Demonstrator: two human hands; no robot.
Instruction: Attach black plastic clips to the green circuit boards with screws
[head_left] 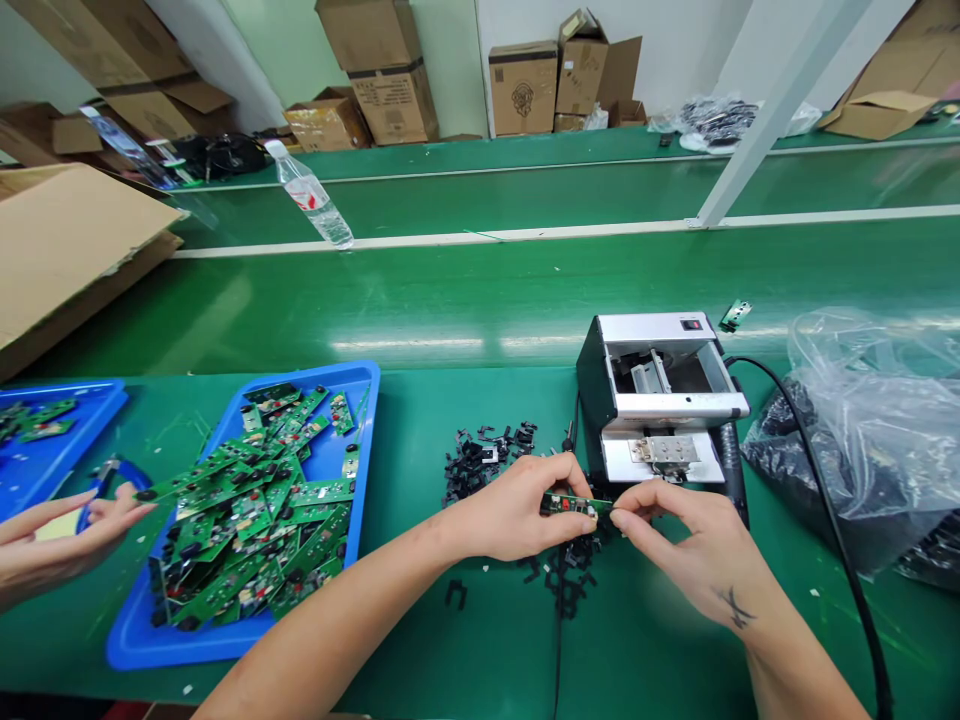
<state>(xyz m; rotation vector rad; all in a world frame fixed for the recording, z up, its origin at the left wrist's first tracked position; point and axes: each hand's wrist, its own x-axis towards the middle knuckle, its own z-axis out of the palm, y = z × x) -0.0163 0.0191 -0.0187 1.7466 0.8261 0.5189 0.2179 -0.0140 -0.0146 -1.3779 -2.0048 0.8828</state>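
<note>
Circuit board (568,504): above the tabletop (495,635), left hand (517,505) fingers closed on it, presumably steadying it; right hand (675,530) fingers pinched at its end, grip unclear. Black clips (480,462): heaped near, likely for easy reach.

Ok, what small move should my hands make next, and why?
I'd perhaps ease the right hand slightly back from the green circuit board: its fingertips crowd the board's right end, making it hard to see, and the left hand has the board gripped.
</note>
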